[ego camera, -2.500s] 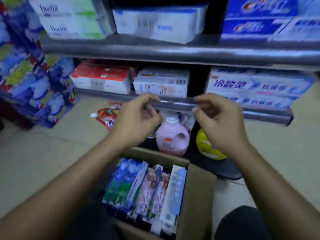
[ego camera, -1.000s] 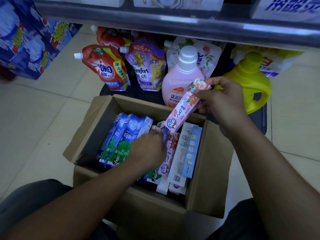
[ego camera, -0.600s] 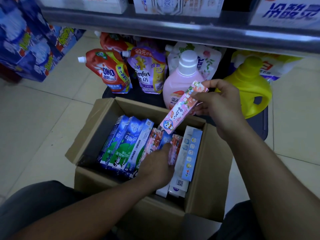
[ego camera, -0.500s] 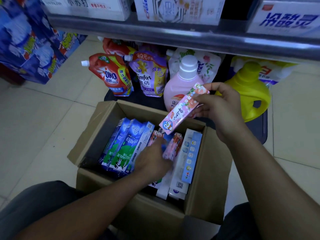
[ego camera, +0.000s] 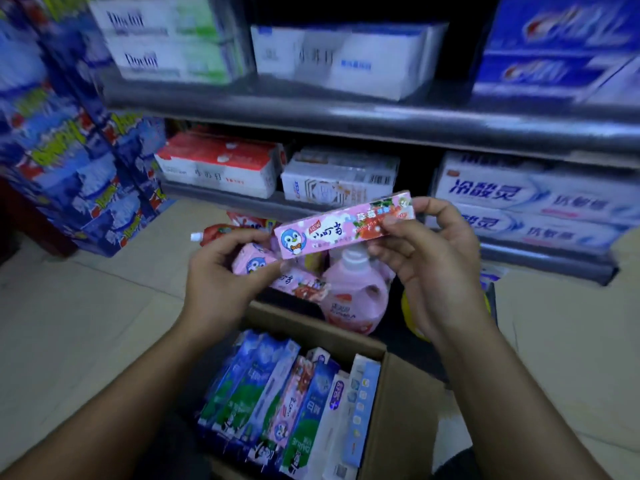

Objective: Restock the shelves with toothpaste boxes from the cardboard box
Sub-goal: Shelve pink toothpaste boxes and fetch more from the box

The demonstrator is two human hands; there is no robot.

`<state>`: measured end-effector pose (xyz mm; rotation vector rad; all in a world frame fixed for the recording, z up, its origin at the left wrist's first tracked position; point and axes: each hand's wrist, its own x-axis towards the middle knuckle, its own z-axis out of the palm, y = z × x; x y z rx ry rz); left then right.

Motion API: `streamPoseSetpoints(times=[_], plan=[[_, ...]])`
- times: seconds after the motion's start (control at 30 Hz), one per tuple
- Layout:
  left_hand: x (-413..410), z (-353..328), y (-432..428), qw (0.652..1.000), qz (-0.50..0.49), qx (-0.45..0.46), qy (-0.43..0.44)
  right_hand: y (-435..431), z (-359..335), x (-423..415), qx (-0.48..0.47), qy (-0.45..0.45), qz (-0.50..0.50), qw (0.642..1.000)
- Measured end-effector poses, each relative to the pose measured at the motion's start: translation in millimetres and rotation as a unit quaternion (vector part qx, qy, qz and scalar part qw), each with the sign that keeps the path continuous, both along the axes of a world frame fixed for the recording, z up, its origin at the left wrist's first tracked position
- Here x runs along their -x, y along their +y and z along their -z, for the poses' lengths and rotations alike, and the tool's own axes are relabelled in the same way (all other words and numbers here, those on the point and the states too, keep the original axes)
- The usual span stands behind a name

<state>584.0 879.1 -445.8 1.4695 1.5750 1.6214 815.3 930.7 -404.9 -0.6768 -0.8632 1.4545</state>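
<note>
My right hand (ego camera: 429,258) holds a pink penguin toothpaste box (ego camera: 343,230) level in front of the lower shelf (ego camera: 221,200). Just below it, my left hand (ego camera: 225,271) grips a second pink toothpaste box (ego camera: 298,280), which points down to the right. The open cardboard box (ego camera: 398,417) stands on the floor under my arms. Inside it stand several blue, green, pink and white toothpaste boxes (ego camera: 277,393) on end. The shelf carries red-and-white packs (ego camera: 218,164), white packs (ego camera: 339,181) and blue-and-white packs (ego camera: 530,199).
An upper shelf (ego camera: 346,116) with more toothpaste packs runs across the top. A pink bottle (ego camera: 349,299), a yellow jug (ego camera: 412,317) and refill pouches (ego camera: 221,233) stand on the floor tray beneath. Stacked blue packages (ego camera: 62,140) fill the left side.
My left hand has come up out of the cardboard box with a second pink toothpaste box. My right hand has raised its box and turned it level. The view has tilted up to the shelves.
</note>
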Motion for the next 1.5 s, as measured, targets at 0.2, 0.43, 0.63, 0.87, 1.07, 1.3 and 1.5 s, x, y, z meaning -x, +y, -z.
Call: streamPoseSetpoints(times=[0.2, 0.43, 0.63, 0.87, 1.07, 1.3, 1.5], plan=[[-41.9, -90.1, 24.9, 0.994, -0.008, -0.086, -0.067, -5.9, -88.9, -41.1, -0.109, 0.011, 0.036, 0.993], [-108.0, -183.6, 46.6, 0.981, 0.132, -0.105, -0.096, -3.8, -163.9, -94.6, -0.188, 0.022, 0.119, 0.975], [-159.3, -222.5, 60.0, 0.975, 0.199, -0.071, -0.074, -0.2, -182.2, -137.2, -0.18, -0.021, 0.21, 0.961], [-192.8, -276.6, 71.9, 0.968, 0.224, -0.117, -0.012, 13.0, -221.9, -184.4, -0.235, -0.221, 0.383, 0.866], [-212.9, -327.1, 102.1, 0.975, 0.197, -0.102, -0.01, 48.5, -268.7, -208.6, -0.267, -0.374, 0.432, 0.776], [-224.2, -347.8, 143.3, 0.984, 0.166, -0.025, 0.055, 82.2, -284.4, -218.5, -0.207, -0.494, 0.45, 0.715], [-234.1, -361.1, 151.0, 0.971, 0.101, 0.06, 0.209, 92.6, -278.8, -206.4, -0.163, -0.662, 0.453, 0.575]])
